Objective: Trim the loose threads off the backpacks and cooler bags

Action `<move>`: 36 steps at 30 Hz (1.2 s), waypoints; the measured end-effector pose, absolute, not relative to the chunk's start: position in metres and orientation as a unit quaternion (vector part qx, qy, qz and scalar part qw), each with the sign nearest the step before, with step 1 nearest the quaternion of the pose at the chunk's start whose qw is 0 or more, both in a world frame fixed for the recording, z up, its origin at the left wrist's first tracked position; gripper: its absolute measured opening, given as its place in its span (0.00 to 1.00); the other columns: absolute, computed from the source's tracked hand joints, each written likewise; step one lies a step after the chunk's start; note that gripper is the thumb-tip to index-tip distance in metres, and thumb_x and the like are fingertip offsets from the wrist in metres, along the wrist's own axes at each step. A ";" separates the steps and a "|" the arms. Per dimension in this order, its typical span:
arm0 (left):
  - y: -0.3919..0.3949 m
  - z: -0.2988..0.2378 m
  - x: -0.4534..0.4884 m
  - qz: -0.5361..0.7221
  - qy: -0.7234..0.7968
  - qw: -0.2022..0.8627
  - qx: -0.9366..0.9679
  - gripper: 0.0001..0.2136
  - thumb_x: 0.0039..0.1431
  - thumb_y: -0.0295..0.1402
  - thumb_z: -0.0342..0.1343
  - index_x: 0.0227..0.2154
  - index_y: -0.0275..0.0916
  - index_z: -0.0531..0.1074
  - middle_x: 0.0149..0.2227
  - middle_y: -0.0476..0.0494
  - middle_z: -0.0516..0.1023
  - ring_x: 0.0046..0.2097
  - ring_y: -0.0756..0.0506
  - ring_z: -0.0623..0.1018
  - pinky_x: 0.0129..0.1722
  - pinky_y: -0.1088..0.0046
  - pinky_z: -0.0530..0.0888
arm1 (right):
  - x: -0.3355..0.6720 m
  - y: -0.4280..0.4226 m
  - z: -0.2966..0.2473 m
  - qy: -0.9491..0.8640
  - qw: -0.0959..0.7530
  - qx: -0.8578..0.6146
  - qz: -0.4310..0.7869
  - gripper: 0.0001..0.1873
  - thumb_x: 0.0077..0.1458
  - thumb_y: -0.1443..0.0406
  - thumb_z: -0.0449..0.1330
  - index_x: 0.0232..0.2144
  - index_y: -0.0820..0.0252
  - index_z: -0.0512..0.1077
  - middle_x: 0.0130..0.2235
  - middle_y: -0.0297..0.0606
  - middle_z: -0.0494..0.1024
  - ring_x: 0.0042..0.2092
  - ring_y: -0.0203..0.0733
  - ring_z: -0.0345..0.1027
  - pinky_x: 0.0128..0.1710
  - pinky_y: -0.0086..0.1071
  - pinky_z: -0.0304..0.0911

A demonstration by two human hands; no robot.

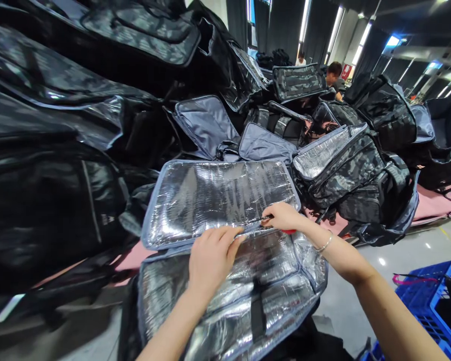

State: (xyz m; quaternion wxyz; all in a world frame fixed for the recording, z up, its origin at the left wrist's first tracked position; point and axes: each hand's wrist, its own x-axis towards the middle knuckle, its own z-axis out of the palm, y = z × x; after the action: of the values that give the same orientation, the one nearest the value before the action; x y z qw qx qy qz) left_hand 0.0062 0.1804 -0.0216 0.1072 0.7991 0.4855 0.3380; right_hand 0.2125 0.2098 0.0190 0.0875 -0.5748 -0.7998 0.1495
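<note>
In front of me an insulated bag (244, 296) lies open, its inside lined with shiny silver foil and a dark strap across it. The foil-lined lid (218, 195), edged in grey-blue binding, is folded back. My left hand (212, 253) pinches the bound seam between lid and body. Close to its right, my right hand (283, 216) is closed on a thin dark tool at the same seam. A red part (289, 231) shows beneath that hand; the tool's exact kind is hard to make out.
Dark camouflage bags (146, 30) are piled high at left and back. Another open foil-lined bag (346, 165) lies on the right. A blue plastic crate (421, 296) stands on the floor at lower right. A person (333, 75) is at the back.
</note>
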 end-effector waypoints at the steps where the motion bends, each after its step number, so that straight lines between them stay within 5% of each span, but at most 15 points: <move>1: 0.188 -0.020 0.006 0.295 0.494 0.120 0.809 0.15 0.56 0.43 0.47 0.33 0.42 0.76 0.36 0.40 0.78 0.40 0.39 0.73 0.41 0.65 0.65 | 0.212 0.212 0.019 -0.799 0.086 -0.574 0.158 0.05 0.50 0.64 0.62 0.23 0.57 0.74 0.24 0.30 0.73 0.27 0.36 0.63 0.25 0.27 0.48; 5: 0.208 -0.013 0.009 0.185 0.540 0.168 0.804 0.14 0.56 0.39 0.45 0.29 0.43 0.75 0.33 0.44 0.79 0.36 0.42 0.74 0.31 0.71 0.63 | 0.212 0.213 0.019 -0.801 0.091 -0.563 0.181 0.09 0.52 0.61 0.61 0.23 0.58 0.73 0.25 0.30 0.73 0.27 0.34 0.63 0.25 0.26 0.49; 11: 0.213 -0.002 0.011 0.125 0.563 0.194 0.794 0.13 0.55 0.40 0.45 0.28 0.44 0.74 0.31 0.48 0.79 0.32 0.44 0.74 0.27 0.73 0.59 | 0.222 0.199 0.021 -0.810 0.182 -0.548 0.102 0.11 0.56 0.63 0.58 0.41 0.61 0.68 0.39 0.37 0.74 0.39 0.38 0.65 0.37 0.28 0.56; 19: 0.212 0.002 0.011 0.102 0.563 0.207 0.794 0.15 0.56 0.42 0.43 0.28 0.44 0.73 0.31 0.47 0.78 0.32 0.44 0.74 0.27 0.73 0.59 | 0.241 0.191 0.024 -0.910 0.131 -0.368 -0.136 0.07 0.59 0.66 0.54 0.39 0.60 0.70 0.39 0.39 0.74 0.38 0.41 0.62 0.34 0.34 0.50; 36: 0.210 0.003 0.011 0.100 0.561 0.201 0.797 0.15 0.57 0.41 0.43 0.29 0.43 0.73 0.32 0.47 0.78 0.32 0.44 0.75 0.28 0.73 0.61 | 0.234 0.201 0.019 -0.925 0.104 -0.338 -0.138 0.08 0.61 0.64 0.53 0.36 0.60 0.70 0.35 0.37 0.74 0.36 0.40 0.60 0.32 0.34 0.45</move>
State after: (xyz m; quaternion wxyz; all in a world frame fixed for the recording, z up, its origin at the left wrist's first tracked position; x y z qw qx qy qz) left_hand 0.0108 0.2104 0.0026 0.2006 0.7968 0.5611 0.0997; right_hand 0.2343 0.2011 0.0191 0.1044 -0.3381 -0.9250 -0.1382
